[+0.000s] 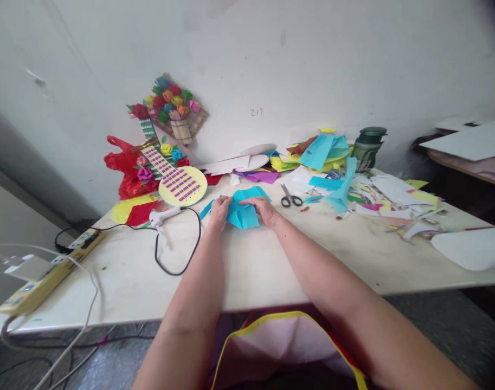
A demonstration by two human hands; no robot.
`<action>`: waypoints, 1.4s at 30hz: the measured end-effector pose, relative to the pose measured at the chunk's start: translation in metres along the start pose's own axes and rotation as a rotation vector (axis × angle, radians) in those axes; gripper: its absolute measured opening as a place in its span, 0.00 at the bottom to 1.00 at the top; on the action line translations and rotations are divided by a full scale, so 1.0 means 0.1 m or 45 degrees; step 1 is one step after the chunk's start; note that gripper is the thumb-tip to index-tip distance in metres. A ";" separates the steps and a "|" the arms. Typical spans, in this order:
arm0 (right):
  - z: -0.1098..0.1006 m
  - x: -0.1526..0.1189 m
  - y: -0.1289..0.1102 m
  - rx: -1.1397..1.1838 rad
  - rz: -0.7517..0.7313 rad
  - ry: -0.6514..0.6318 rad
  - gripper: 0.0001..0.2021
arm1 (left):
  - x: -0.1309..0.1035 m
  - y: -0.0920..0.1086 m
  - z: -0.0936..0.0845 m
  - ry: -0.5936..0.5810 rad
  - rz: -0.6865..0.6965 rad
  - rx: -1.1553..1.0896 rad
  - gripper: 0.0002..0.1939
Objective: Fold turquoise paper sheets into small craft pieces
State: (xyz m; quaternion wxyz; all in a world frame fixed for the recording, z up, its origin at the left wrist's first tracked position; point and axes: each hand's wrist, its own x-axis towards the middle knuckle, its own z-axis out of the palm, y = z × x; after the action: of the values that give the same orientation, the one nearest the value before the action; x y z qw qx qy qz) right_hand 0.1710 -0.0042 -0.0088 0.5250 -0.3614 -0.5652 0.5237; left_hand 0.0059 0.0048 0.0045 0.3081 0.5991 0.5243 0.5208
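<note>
A creased sheet of bright blue paper (246,212) is held low over the table between my two hands. My left hand (220,211) pinches its left edge, thumb against the fingers. On the other side my right hand (262,210) grips the right part, with the index finger stretched across the paper. Narrow blue paper strips (206,209) lie just left of my left hand. Scissors (290,197) with black handles rest on the table right of my right hand, apart from it.
A hot glue gun (165,215) with a looped black cord lies left, near a yellow power strip (54,265). A guitar-shaped paper craft (181,184) leans behind. Paper scraps (379,197) and a dark green bottle (368,147) stand at the right. The table's front edge (267,306) is close.
</note>
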 end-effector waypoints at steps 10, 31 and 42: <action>0.02 0.00 -0.02 -0.154 -0.109 0.043 0.14 | -0.03 -0.01 0.02 -0.108 -0.043 -0.155 0.20; -0.01 0.08 0.11 -0.191 0.076 0.073 0.13 | 0.01 -0.09 0.02 -0.116 0.019 -0.224 0.21; 0.00 0.04 0.06 -0.188 0.046 0.047 0.17 | 0.00 -0.05 0.02 -0.145 0.012 -0.192 0.23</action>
State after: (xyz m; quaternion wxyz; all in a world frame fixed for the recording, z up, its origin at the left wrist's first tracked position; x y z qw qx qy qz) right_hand 0.1696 0.0010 -0.0134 0.4977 -0.4188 -0.5860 0.4833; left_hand 0.0065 0.0062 -0.0011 0.3791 0.6053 0.4623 0.5255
